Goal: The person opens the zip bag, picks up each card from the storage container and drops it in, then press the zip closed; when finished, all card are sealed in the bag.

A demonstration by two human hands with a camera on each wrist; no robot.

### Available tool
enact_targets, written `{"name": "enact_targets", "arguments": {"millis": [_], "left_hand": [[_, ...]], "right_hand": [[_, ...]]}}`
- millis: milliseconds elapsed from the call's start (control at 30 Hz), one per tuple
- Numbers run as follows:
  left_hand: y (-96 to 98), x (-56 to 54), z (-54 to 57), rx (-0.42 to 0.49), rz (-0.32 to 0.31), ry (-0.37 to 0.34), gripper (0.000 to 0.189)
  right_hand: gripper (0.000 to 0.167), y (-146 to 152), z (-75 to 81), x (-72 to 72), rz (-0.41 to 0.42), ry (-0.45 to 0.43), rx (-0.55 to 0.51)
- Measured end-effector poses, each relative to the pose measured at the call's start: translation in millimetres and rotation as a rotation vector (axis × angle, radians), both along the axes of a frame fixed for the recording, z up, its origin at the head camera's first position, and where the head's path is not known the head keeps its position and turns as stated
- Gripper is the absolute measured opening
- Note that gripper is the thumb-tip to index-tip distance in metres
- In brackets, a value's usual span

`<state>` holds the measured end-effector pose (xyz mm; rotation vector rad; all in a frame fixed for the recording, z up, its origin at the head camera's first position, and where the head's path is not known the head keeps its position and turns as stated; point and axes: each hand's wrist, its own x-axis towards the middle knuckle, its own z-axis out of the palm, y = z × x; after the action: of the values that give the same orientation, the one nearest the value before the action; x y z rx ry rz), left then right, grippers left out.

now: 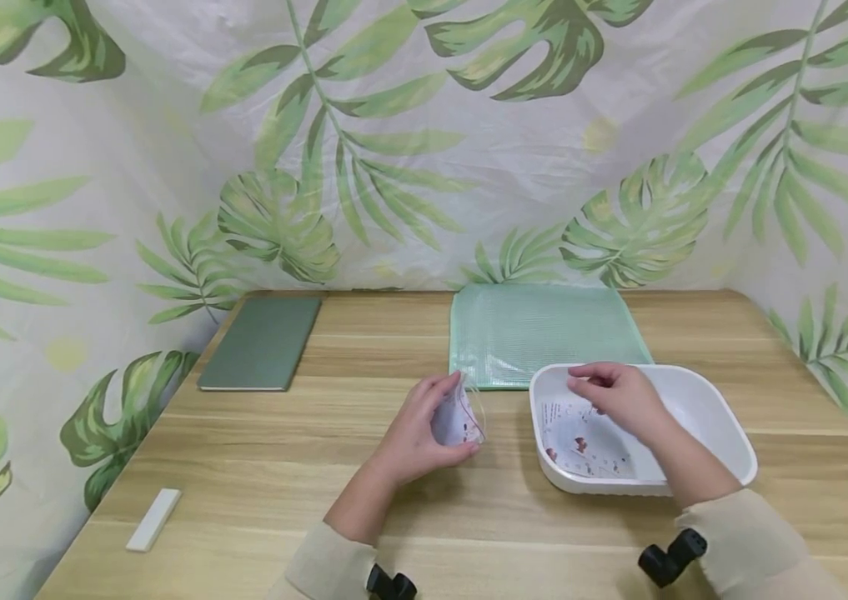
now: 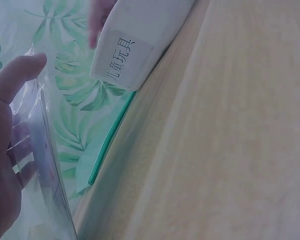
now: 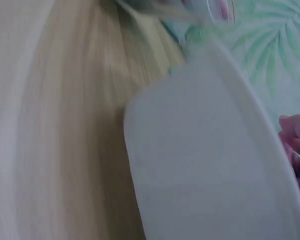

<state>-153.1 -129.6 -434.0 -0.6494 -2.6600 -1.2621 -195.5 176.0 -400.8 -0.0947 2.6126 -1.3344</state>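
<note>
My left hand grips a clear plastic zip bag with a red line along its top and printing on it. The bag's mouth gapes, and its clear side shows in the left wrist view beside the thumb. My right hand is over the left half of a white plastic basin, fingers bent and thumb close to the forefinger; I cannot tell whether a small piece is between them. Inside the basin lies a printed sheet with small reddish-brown pictures and text, partly hidden by this hand.
Behind the basin lies a green mesh zip pouch. A dark green notebook lies at the back left of the wooden table. Near the left edge is a small white bar. The basin's side carries a printed label. A leaf-patterned curtain surrounds the table.
</note>
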Motion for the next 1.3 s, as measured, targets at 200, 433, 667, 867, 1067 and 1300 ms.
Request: {"name": "enact_targets", "arguments": {"millis": [200, 433, 667, 867, 1067, 1300], "left_hand": [[0.1, 0.1, -0.1, 0.014, -0.001, 0.004, 0.093], [0.3, -1.0, -0.4, 0.006, -0.003, 0.015, 0.094], [0.0, -0.8, -0.6, 0.014, -0.006, 0.002, 0.094], [0.3, -0.2, 0.1, 0.017, -0.007, -0.006, 0.094], [0.1, 0.3, 0.8, 0.024, -0.008, -0.011, 0.093], [0.1, -0.1, 0.2, 0.028, -0.013, -0.018, 0.093]], "right_hand": [[0.050, 41, -9.4, -12.6, 0.063, -0.058, 0.201], [0.050, 57, -22.7, -17.0, 0.116, -0.061, 0.286], [0.051, 55, -31.9, -14.1, 0.133, -0.059, 0.352], [0.048, 53, -33.1, -13.0, 0.116, -0.074, 0.368], [0.043, 55, -32.9, -14.3, 0.099, -0.097, 0.359], [0.037, 60, -24.0, -12.6, 0.097, -0.087, 0.327]]}}
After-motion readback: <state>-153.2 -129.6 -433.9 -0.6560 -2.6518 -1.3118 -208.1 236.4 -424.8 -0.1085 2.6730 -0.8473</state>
